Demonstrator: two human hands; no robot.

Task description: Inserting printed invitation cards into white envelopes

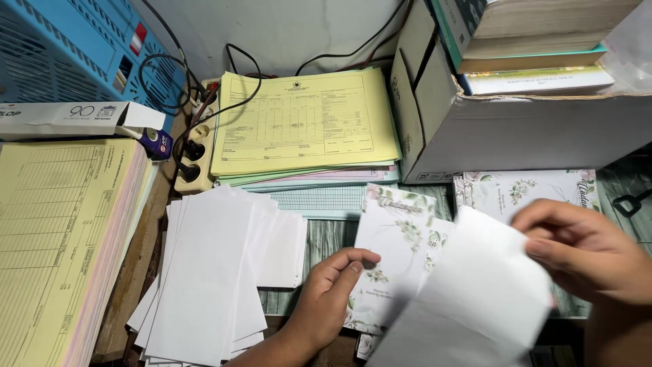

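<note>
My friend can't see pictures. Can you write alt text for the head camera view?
A person's right hand lifts a white sheet over a floral card pinned by the left hand. White papers and yellow forms lie nearby.

Bare wood strip between left hand (326,299) fingers and white paper pile (210,272): small free gap. Past fingertips: yellow form stack (305,122) and grey cardboard box (516,136) block way. Right hand (591,251) fingers boxed in by box above, white sheet (475,299) below. Far left: tall form stack (61,238), power strip (193,153) with cables.
</note>
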